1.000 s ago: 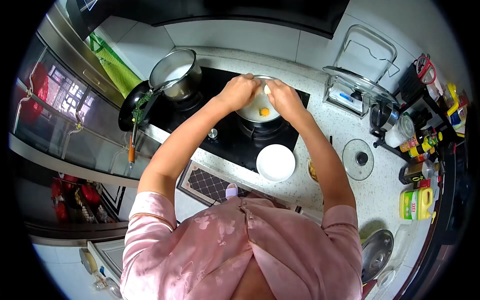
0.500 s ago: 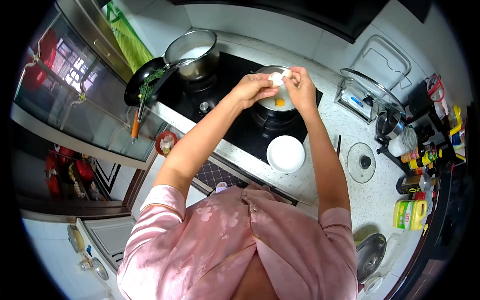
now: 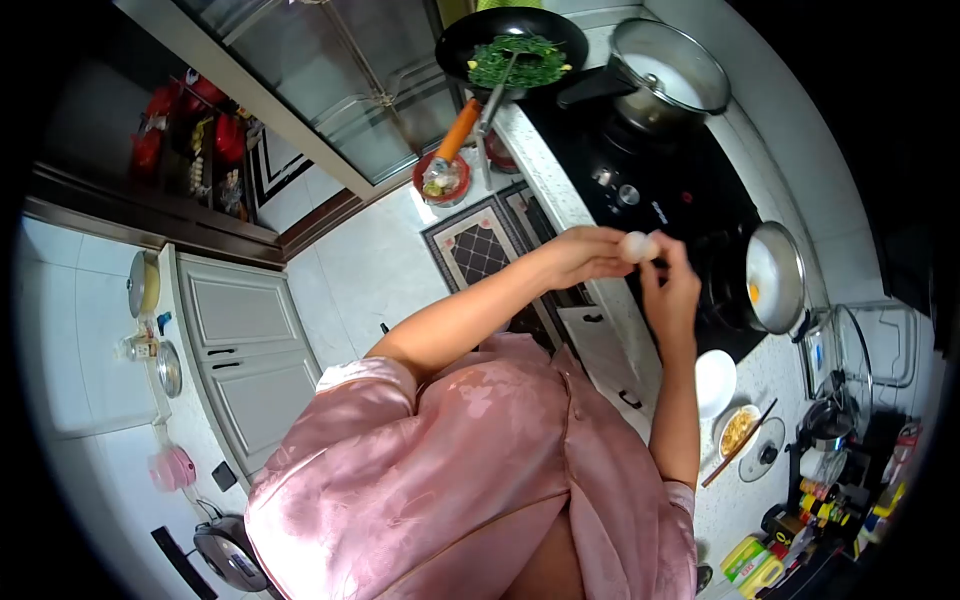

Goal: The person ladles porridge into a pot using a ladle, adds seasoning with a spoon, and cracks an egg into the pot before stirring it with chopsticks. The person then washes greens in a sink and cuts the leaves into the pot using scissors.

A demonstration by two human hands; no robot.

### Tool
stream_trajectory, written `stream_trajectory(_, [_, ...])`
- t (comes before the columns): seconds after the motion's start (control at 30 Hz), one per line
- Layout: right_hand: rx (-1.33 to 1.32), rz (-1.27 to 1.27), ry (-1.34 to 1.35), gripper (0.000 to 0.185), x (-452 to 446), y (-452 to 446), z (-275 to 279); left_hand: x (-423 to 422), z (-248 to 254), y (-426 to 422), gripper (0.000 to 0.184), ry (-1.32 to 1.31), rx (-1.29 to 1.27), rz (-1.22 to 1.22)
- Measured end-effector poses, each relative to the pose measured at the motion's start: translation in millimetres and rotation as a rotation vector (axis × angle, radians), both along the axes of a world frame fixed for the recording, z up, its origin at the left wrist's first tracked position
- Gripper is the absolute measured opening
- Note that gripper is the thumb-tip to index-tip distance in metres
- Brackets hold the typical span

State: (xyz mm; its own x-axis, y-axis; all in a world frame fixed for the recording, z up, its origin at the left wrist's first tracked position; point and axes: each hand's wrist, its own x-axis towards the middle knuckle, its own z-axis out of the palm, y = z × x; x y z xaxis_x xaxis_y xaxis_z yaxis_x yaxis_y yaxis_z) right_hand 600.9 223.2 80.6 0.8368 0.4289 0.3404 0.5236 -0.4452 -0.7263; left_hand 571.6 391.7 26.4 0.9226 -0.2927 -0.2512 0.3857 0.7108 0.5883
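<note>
My left hand point(image 3: 592, 255) pinches a pale eggshell point(image 3: 636, 246). Against it, the fingers of my right hand point(image 3: 672, 292) close on the shell's other part. Both hands hover over the front edge of the black cooktop point(image 3: 690, 215). To their right, a steel pot point(image 3: 797, 262) on the burner contains whitish liquid with an orange egg yolk point(image 3: 754, 293) near its left side. A white plate point(image 3: 715, 384) lies on the counter beside my right forearm.
A pressure cooker point(image 3: 655, 105) with whitish liquid and a black wok point(image 3: 455, 40) of chopped greens stand at the back. Below the wok is a red bin point(image 3: 443, 196). Food fills a small bowl point(image 3: 740, 430), crossed by chopsticks, beside a glass lid point(image 3: 762, 449).
Both hands have moved left, away from above the pot, carrying the eggshell to the cooktop's front edge. My view has turned left, bringing the cabinets and floor into sight.
</note>
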Motion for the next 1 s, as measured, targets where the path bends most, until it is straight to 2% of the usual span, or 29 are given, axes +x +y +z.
stream_trajectory(0.07, [0.037,0.102,0.169,0.026,-11.4,34.8,-26.0,-24.2,-31.0,32.1,0.034,0.073,-0.106,-0.001])
stream_trajectory(0.1, [-0.068,0.147,0.132,0.025,-15.5,50.4,-43.8,-35.5,-48.0,46.2,0.033,0.111,-0.108,-0.003])
stream_trajectory(0.13, [-0.017,0.293,0.147,0.030,-23.0,66.5,-50.8,-46.8,-63.7,58.5,0.032,0.148,-0.109,-0.007])
stream_trajectory(0.2, [-0.218,0.384,0.031,0.046,-37.6,94.1,-80.7,-67.0,-89.5,80.2,0.028,0.245,-0.086,0.049])
stream_trajectory(0.27, [-0.164,0.470,0.192,0.058,-46.7,112.0,-109.4,-85.0,-112.3,104.6,0.026,0.315,-0.084,0.095])
stream_trajectory(0.3, [0.005,0.445,0.475,0.065,-51.1,121.8,-110.1,-92.3,-122.2,117.2,0.025,0.401,-0.029,0.120])
stream_trajectory(0.4, [-0.132,0.313,0.339,0.068,-50.3,125.7,-117.4,-107.9,-162.9,162.2,0.024,0.622,0.090,0.173])
stream_trajectory(0.43, [-0.134,0.312,0.449,0.058,-48.2,119.0,-117.2,-112.3,-185.4,180.8,0.023,0.651,0.020,0.215])
stream_trajectory(0.47, [-0.138,0.322,0.403,0.050,-45.7,106.1,-131.3,-111.5,-203.1,202.1,0.023,0.663,-0.002,0.250])
stream_trajectory(0.5, [-0.216,0.318,0.448,0.040,-43.9,100.4,-117.7,-106.5,-214.5,223.8,0.025,0.619,-0.012,0.309])
stream_trajectory(0.53, [-0.200,0.265,0.555,0.037,-46.1,90.3,-112.5,-97.0,-220.3,246.6,0.027,0.574,-0.022,0.363])
stream_trajectory(0.57, [-0.182,0.211,0.661,0.034,-51.4,77.5,-112.5,-81.8,-220.0,272.8,0.032,0.608,-0.033,0.410])
stream_trajectory(0.6, [-0.108,0.198,0.619,0.031,-57.0,64.3,-118.0,-63.6,-218.7,295.7,0.038,0.643,-0.045,0.458])
stream_trajectory(0.67, [-0.119,0.118,0.642,0.030,-67.6,37.7,-125.6,-34.8,-167.6,308.3,0.052,0.824,0.110,0.698])
stream_trajectory(0.7, [-0.098,0.049,0.668,0.030,-74.2,27.6,-125.5,-35.0,-175.9,317.2,0.052,0.829,0.111,0.690])
stream_trajectory(0.77, [-0.075,-0.027,0.691,0.030,-83.8,12.6,-122.2,-38.3,-212.5,337.3,0.062,0.659,0.076,0.623])
stream_trajectory(0.8, [-0.055,-0.100,0.720,0.029,-87.9,5.9,-120.9,-41.8,-241.6,336.7,0.062,0.658,0.079,0.613])
stream_trajectory(0.87, [-0.023,-0.196,0.751,0.029,-94.9,-2.6,-122.0,-61.3,-292.2,319.7,0.061,0.787,-0.015,0.406])
stream_trajectory(0.93, [0.047,-0.268,0.712,0.028,-103.8,-16.6,-123.9,-72.5,-295.4,263.8,0.051,0.859,0.131,0.325])
stream_trajectory(1.0, [0.078,-0.305,0.661,0.027,-111.9,-21.2,-114.2,-68.8,-258.9,206.6,0.041,0.949,0.254,0.221])
